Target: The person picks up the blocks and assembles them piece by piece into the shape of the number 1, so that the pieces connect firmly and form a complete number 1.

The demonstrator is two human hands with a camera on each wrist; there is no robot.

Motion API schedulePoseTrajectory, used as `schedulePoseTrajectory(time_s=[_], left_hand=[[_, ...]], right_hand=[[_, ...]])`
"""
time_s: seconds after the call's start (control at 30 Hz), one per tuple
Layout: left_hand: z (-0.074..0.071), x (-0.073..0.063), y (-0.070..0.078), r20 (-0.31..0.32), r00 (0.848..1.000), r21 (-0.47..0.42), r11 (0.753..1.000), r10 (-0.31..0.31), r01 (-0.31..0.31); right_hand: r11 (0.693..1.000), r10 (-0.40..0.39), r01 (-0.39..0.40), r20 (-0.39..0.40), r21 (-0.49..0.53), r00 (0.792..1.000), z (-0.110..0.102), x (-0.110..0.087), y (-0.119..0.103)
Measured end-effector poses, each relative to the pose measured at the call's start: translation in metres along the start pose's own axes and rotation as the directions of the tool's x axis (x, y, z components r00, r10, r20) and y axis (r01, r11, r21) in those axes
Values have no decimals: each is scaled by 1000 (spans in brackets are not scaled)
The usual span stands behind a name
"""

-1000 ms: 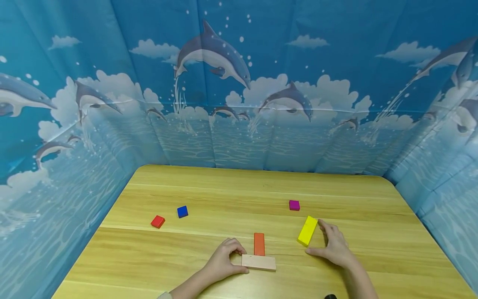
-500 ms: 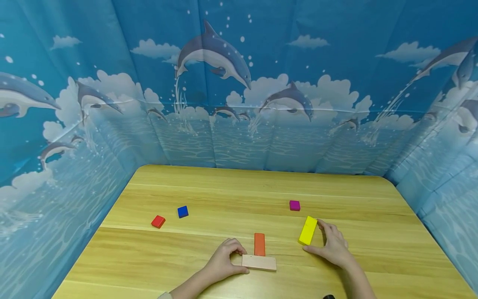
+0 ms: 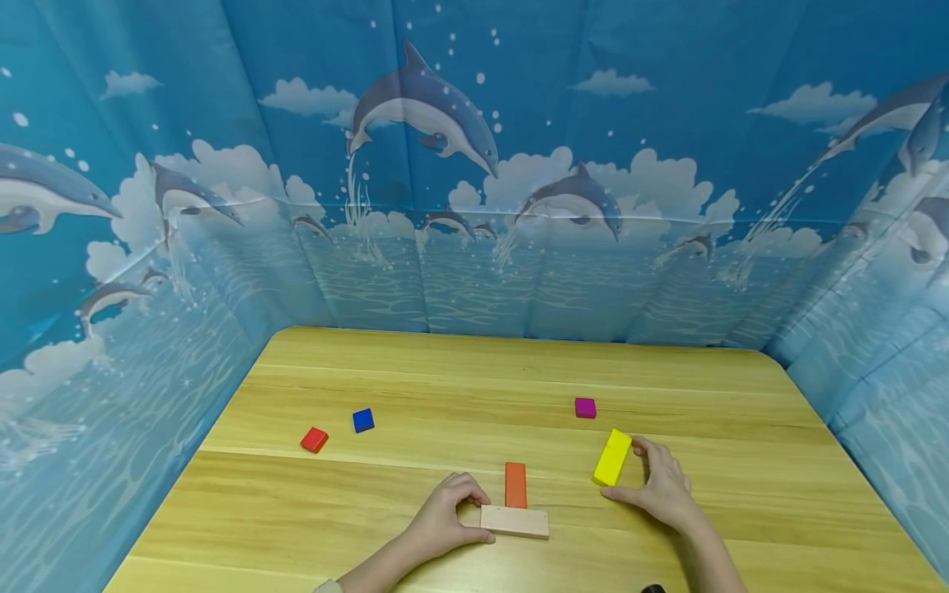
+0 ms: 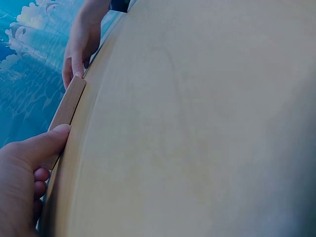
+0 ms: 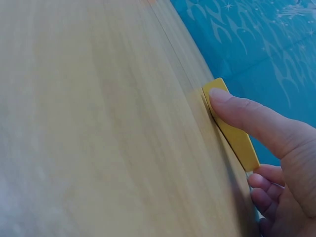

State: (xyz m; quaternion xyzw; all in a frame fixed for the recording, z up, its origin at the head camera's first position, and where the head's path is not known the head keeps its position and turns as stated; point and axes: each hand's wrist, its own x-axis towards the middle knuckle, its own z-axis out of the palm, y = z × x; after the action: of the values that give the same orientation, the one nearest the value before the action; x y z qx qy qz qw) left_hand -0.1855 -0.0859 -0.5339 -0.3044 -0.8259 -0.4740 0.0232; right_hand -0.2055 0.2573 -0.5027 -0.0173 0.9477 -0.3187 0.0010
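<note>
Yellow block [image 3: 611, 458] lies aslant on the right side of the tabletop [image 3: 460, 383], the right hand [image 3: 663, 492] gripping it between thumb and fingers. Over the last second that thumb has drawn in closer to the block's near end, while the block itself has barely shifted; this looks like a grip being settled rather than a carry. Unchanged is the left hand [image 3: 443, 516], which pinches the left end of a plain wooden block [image 3: 515, 521]. An orange block [image 3: 515, 484] runs away from that one's far side in a T-like layout, so the arrangement stands as it was. Purple [image 3: 585, 408], blue [image 3: 363, 420] and red [image 3: 315, 440] square blocks lie farther off, also unmoved.
</note>
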Motion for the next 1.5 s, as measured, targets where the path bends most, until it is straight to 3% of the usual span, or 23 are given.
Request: schedulePoseTrajectory(time_s=[0.33, 0.7, 1.23, 1.5], left_hand=[[0, 0, 0, 6, 1000, 0, 1000, -11, 11], [-1, 2, 1, 1, 1000, -1, 1000, -9, 9], [-3, 4, 2, 7, 1000, 11, 1000, -20, 20], [-3, 5, 3, 2, 1000, 8, 1000, -27, 27]], right_hand=[[992, 10, -7, -20, 129, 1000, 2, 4, 0], [957, 21, -23, 10, 289, 1000, 0, 11, -5], [937, -58, 44, 31, 348, 998, 10, 33, -34], [910, -97, 66, 56, 409, 994, 18, 45, -53]])
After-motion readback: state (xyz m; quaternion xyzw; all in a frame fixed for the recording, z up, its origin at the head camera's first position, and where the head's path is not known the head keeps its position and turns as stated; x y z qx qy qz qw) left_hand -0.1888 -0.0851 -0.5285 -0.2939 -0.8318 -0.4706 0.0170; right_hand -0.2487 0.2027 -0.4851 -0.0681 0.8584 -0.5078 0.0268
